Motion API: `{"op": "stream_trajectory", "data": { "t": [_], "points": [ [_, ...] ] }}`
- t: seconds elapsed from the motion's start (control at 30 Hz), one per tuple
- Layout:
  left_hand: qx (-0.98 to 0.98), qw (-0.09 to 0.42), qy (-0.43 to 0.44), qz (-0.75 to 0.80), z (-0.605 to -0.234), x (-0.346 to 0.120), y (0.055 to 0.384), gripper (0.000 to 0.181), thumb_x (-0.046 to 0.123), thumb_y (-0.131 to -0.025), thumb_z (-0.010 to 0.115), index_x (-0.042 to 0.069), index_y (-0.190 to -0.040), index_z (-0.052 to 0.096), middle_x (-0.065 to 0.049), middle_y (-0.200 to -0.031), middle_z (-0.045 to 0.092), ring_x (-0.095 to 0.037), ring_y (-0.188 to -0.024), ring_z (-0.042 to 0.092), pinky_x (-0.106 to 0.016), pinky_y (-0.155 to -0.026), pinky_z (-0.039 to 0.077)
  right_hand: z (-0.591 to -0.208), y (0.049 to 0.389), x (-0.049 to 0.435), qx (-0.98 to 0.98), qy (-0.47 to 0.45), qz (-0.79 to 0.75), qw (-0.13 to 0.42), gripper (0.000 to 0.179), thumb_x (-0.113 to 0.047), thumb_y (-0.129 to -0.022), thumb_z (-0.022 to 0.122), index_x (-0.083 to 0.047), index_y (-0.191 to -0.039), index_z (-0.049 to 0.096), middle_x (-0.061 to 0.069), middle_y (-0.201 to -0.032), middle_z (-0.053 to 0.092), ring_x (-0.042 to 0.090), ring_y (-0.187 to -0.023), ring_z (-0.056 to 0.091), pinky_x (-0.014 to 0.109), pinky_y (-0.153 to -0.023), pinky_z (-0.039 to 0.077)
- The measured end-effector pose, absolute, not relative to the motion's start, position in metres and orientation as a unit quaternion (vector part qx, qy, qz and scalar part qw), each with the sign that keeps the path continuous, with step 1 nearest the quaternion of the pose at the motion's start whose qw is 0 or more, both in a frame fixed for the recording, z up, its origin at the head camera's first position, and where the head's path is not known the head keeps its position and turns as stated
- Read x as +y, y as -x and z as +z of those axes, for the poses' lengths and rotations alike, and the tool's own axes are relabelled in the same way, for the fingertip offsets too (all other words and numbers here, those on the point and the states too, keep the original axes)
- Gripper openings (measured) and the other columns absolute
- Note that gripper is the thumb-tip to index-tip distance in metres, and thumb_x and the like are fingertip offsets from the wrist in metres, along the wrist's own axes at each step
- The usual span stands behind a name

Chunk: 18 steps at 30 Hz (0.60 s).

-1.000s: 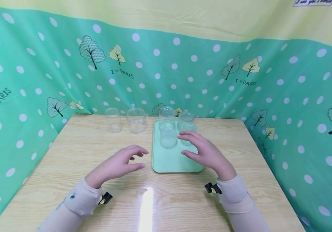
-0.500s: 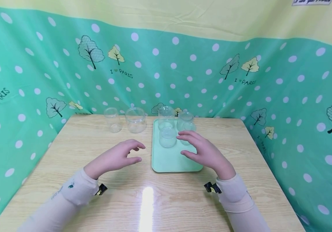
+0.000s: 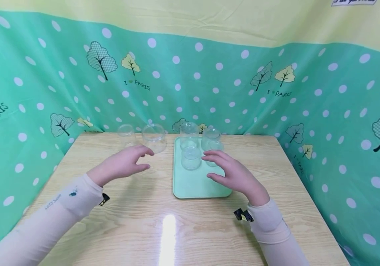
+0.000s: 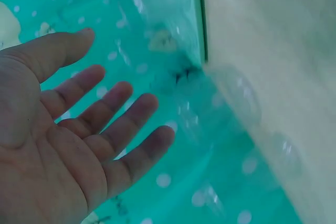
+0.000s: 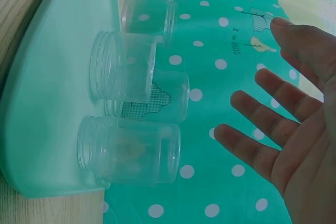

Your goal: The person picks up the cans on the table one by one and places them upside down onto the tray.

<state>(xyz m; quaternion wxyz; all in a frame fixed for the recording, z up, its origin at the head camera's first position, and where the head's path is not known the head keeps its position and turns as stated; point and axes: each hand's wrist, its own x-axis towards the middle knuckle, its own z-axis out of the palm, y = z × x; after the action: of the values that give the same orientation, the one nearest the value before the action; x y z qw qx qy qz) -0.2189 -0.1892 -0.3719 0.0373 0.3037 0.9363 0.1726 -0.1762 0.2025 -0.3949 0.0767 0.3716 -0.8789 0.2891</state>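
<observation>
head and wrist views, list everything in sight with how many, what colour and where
tray: 1, light green, on the table
front jars: 2, clear, on the tray, the right one partly hidden in the head view
back jars: 2, clear, on the tray
outer jars: 2, clear, on the table left of the tray
table: 1, pale wood, under everything
cloth backdrop: count unclear, teal with pale dots and trees, yellow above, behind and beside the table
sleeves: 2, off-white, one on each arm
wrist devices: 2, black, one at each wrist
left hand: 1, bare, near the outer jars
right hand: 1, bare, over the tray's right side
</observation>
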Motion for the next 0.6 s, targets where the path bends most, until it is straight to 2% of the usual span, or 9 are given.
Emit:
{"op": "stream_trajectory", "data": {
  "t": [0.27,0.4,0.6],
  "points": [
    [0.958,0.001,-0.263,0.115,-0.346,-0.21,0.251,0.043,0.022,-0.097,0.069,0.001,-0.134,0.06,-0.021,-0.135,0.058,-0.04,-0.121,0.06,-0.057,-0.102,0.051,-0.392,0.175,0.204,-0.88,-0.365,0.3,0.053,0.056,-0.023,-0.095,0.076,-0.019,-0.146,0.055,-0.001,-0.154,0.047,0.02,-0.144,0.044,0.043,-0.113,0.046],
    [0.961,-0.003,-0.253,0.109,-0.344,-0.219,0.267,0.043,0.018,-0.096,0.07,-0.002,-0.132,0.061,-0.023,-0.132,0.06,-0.042,-0.122,0.058,-0.058,-0.104,0.049,-0.392,0.176,0.205,-0.88,-0.371,0.294,0.047,0.055,-0.024,-0.096,0.075,-0.019,-0.146,0.054,0.0,-0.154,0.047,0.019,-0.144,0.044,0.043,-0.114,0.045],
    [0.968,0.008,-0.231,0.1,-0.345,-0.228,0.288,0.043,0.021,-0.095,0.07,0.001,-0.132,0.061,-0.023,-0.133,0.06,-0.042,-0.12,0.059,-0.058,-0.1,0.051,-0.394,0.176,0.205,-0.88,-0.371,0.293,0.049,0.054,-0.024,-0.096,0.075,-0.019,-0.145,0.055,-0.003,-0.154,0.047,0.019,-0.144,0.045,0.042,-0.114,0.046]
  ]
}}
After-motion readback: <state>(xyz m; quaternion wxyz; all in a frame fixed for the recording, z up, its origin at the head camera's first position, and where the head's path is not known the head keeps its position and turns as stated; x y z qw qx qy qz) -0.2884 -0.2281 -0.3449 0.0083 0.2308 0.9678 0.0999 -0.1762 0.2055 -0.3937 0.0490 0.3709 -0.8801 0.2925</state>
